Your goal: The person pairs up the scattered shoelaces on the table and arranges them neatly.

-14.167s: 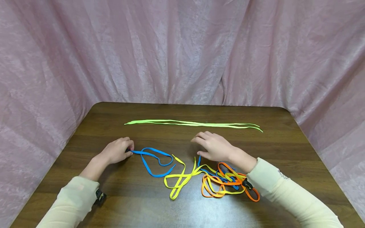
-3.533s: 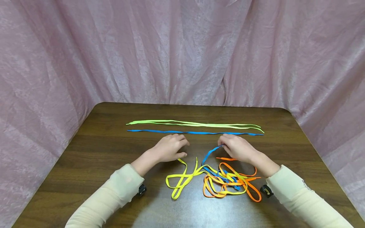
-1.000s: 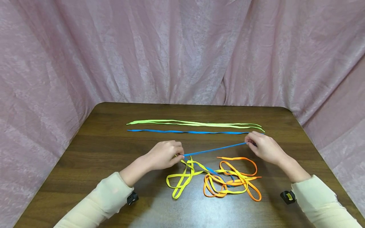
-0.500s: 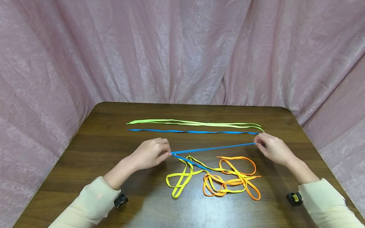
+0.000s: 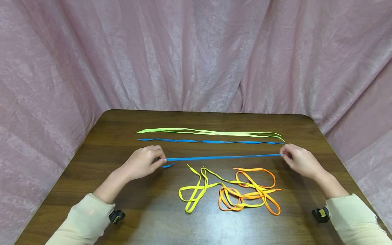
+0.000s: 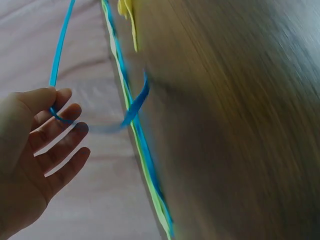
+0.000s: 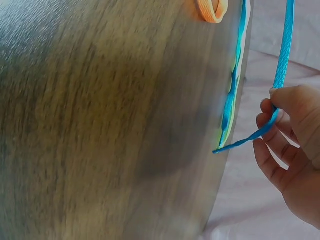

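A blue shoelace [image 5: 220, 157] is stretched nearly straight between my two hands, above the table. My left hand [image 5: 144, 162] pinches it close to one end between thumb and index finger, and a short loose tail [image 6: 137, 104] dangles past the fingers. At the other end my right hand [image 5: 301, 160] pinches it the same way; its tail [image 7: 245, 142] hangs free in the right wrist view. Just beyond lies a second blue shoelace [image 5: 211, 141], laid out straight on the table. Behind that, light green shoelaces [image 5: 211, 133] run side by side.
Nearer me on the wooden table [image 5: 147, 211] lie a looped yellow shoelace [image 5: 196, 192] and a tangled orange shoelace [image 5: 272, 200], the yellow crossing the orange. A pink curtain [image 5: 196, 58] hangs behind the table's far edge.
Both hands have moved apart, the left farther, drawing the blue shoelace out of the yellow and orange pile and pulling it taut. Earlier, the other blue shoelace was laid below the green ones.
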The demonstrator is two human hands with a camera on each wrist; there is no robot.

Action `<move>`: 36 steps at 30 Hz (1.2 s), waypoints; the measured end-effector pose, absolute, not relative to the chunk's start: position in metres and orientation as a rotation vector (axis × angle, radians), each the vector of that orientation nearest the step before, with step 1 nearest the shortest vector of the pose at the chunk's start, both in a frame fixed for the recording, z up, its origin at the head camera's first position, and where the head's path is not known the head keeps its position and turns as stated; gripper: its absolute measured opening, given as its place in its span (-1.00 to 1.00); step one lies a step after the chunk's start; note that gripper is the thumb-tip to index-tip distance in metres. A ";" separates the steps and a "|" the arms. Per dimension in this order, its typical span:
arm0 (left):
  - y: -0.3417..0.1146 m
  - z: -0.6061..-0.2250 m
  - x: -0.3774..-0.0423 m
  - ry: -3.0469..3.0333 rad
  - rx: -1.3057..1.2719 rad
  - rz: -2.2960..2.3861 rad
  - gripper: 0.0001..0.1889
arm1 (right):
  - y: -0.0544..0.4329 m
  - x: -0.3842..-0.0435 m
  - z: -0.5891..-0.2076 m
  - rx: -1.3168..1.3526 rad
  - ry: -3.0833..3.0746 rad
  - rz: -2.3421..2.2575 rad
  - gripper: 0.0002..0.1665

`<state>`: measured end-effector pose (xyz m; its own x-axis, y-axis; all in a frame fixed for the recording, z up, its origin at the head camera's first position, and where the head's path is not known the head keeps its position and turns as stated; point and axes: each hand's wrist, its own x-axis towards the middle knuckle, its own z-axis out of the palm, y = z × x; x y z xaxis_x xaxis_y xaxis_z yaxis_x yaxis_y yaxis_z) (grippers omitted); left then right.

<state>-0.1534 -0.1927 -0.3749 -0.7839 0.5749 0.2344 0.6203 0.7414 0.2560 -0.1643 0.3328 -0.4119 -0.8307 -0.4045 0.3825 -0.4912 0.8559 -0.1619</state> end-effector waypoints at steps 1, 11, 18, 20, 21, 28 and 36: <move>-0.197 -0.376 -0.155 -2.815 -0.943 -0.496 -0.90 | 0.334 -0.164 -0.412 0.663 -2.702 0.363 -0.75; -0.240 -0.391 -0.172 -2.918 -0.752 -0.528 -0.92 | 0.340 -0.165 -0.414 0.655 -2.701 0.347 -0.76; -0.263 -0.398 -0.179 -2.943 -0.660 -0.535 -0.93 | 0.347 -0.166 -0.413 0.637 -2.706 0.345 -0.76; -0.268 -0.400 -0.181 -2.960 -0.632 -0.535 -0.92 | 0.349 -0.166 -0.414 0.632 -2.705 0.345 -0.76; -0.271 -0.401 -0.182 -2.966 -0.624 -0.531 -0.92 | 0.350 -0.166 -0.414 0.633 -2.703 0.343 -0.76; -0.288 -0.406 -0.186 -2.966 -0.578 -0.494 -0.93 | 0.357 -0.165 -0.416 0.596 -2.714 0.340 -0.77; -0.303 -0.408 -0.189 -3.010 -0.505 -0.485 -0.88 | 0.364 -0.168 -0.419 0.590 -2.711 0.338 -0.77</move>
